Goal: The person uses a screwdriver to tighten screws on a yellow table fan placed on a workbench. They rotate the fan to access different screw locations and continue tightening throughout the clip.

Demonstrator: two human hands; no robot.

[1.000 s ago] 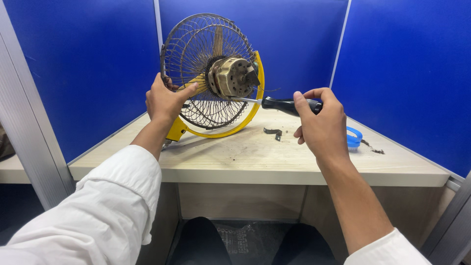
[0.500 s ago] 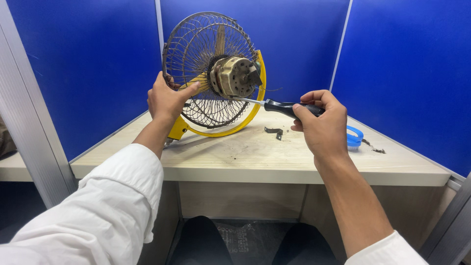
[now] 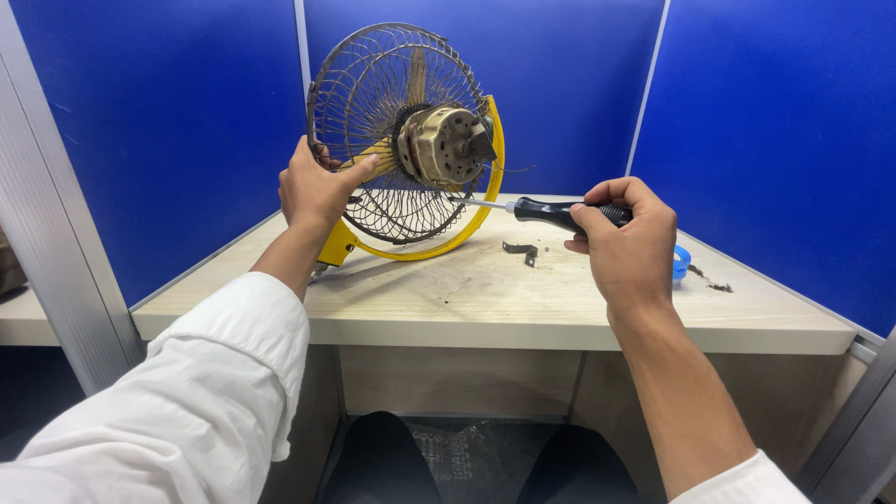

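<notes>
While the left hand (image 3: 317,191) has its fingers (image 3: 359,168) curled tight around the wire fan guard (image 3: 373,112), gripping it at the left edge and holding it upright on the tabletop (image 3: 485,299), the right hand (image 3: 627,238) is closed around the black handle of a screwdriver (image 3: 551,213). The shaft runs left from the handle and the tip sits right by the lower edge of the brass-coloured fan motor (image 3: 446,145) mounted in the middle of the guard. A yellow ring frame (image 3: 485,201) wraps the guard's right and lower side, resting on the tabletop at the far left. Just right of that, a small dark metal bracket (image 3: 520,250) lies loose on the wood. A bit of blue tape roll (image 3: 681,263) peeks out behind the right hand. Blue partition panels (image 3: 775,121) stand behind everything.
</notes>
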